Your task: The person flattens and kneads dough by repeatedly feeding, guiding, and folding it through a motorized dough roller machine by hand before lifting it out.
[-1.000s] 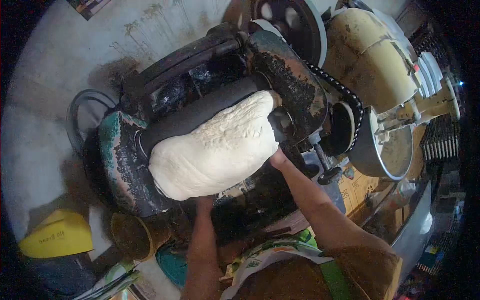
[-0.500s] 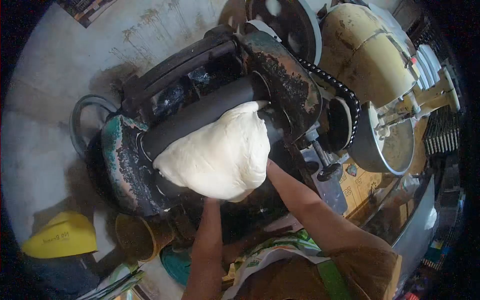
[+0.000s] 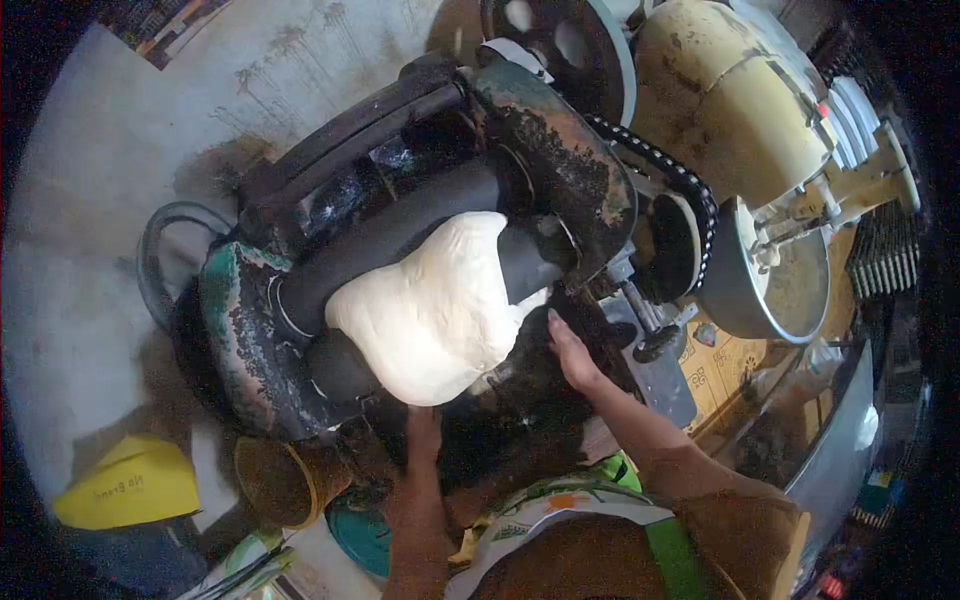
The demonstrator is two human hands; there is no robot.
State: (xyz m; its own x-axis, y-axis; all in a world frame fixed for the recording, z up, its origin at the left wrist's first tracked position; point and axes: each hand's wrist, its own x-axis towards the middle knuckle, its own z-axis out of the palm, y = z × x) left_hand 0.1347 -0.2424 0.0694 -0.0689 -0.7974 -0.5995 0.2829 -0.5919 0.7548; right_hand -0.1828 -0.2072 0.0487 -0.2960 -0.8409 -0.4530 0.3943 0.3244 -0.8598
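Over the rollers (image 3: pixel 400 225) sits a fat lump of dough (image 3: pixel 425 310), right hand (image 3: pixel 573 352) open just beside it, left hand (image 3: pixel 423 425) partly hidden below, can't tell its grip.

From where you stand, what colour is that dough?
Creamy white dough; it shows best in the head view.

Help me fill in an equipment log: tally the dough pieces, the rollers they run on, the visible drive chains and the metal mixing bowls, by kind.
Dough pieces: 1 (white dough)
Rollers: 2 (upper roller, lower roller)
Drive chains: 1 (drive chain)
Mixing bowls: 1 (metal mixing bowl)
Total: 5
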